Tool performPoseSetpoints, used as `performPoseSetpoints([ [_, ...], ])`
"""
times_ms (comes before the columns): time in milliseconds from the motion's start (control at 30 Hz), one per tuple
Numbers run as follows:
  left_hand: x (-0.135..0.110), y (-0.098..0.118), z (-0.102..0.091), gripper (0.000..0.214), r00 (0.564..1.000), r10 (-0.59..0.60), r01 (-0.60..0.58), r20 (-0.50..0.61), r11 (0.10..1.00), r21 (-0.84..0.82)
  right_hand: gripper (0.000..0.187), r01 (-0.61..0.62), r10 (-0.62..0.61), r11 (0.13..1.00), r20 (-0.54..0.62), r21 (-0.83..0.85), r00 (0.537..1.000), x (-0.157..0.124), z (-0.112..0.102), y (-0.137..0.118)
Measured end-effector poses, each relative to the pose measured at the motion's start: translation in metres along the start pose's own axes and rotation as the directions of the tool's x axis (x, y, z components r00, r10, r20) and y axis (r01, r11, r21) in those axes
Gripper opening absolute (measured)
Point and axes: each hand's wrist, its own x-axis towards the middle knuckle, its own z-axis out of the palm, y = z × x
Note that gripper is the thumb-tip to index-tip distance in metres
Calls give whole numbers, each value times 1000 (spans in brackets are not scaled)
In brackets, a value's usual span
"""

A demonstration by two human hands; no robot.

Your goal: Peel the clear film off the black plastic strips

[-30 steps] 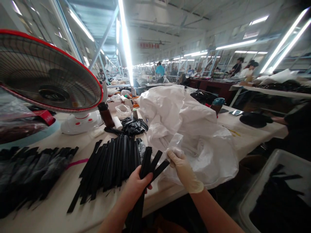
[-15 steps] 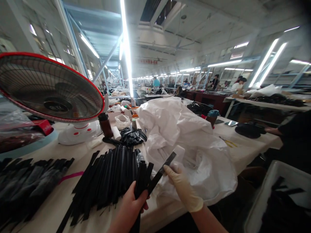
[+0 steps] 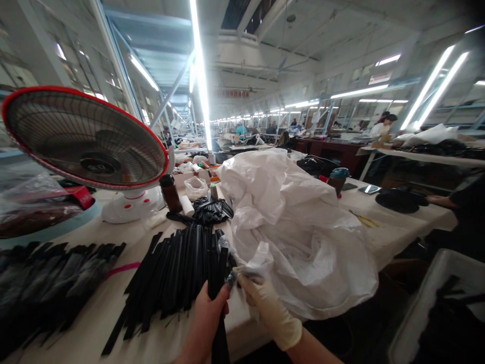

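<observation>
My bare left hand [image 3: 206,318] is closed round a bunch of long black strips [image 3: 219,283] held upright at the table's near edge. My right hand [image 3: 265,306], in a cream glove, is pinched at the top of that bunch, fingertips touching a strip end beside the left thumb. Just beyond lies a fanned pile of the same black strips [image 3: 178,273] on the white table [image 3: 87,323]. A big crumpled white plastic bag [image 3: 295,227] rises right behind my right hand.
A red-rimmed fan [image 3: 85,139] stands at the back left, with a brown bottle [image 3: 169,193] beside it. More black strips [image 3: 45,283] lie far left. A co-worker's arm [image 3: 441,200] rests at the right by a black pad. A white bin [image 3: 439,308] sits lower right.
My right hand drew one strip out sideways from the bunch, then came back in to the top of the bunch. The view tilted up slightly.
</observation>
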Motion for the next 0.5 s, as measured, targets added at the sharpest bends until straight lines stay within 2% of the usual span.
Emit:
performPoseSetpoints([
  [67,-2,-2,-1,36,998,7,-7,55,1000,3,38,75,-73,997,-46,35,996,1,-5,-7],
  [133,-4,-3,1,37,998,28,-28,53,999,-17,35,136,-131,989,-73,62,989,3,-7,-14],
  [267,-7,1,10,36,999,23,-26,-26,995,-97,37,20,-21,999,37,36,999,1,-1,-12],
  [333,-10,4,9,35,1000,10,-9,14,994,-113,37,17,-17,1000,7,3,1000,1,-2,-11],
  [433,-17,11,4,31,993,3,9,114,994,-105,40,109,-109,994,-97,-5,989,8,-10,-15],
  [500,-20,16,5,28,989,-4,20,148,994,-104,41,137,-137,990,-84,-5,987,11,-10,-14],
])
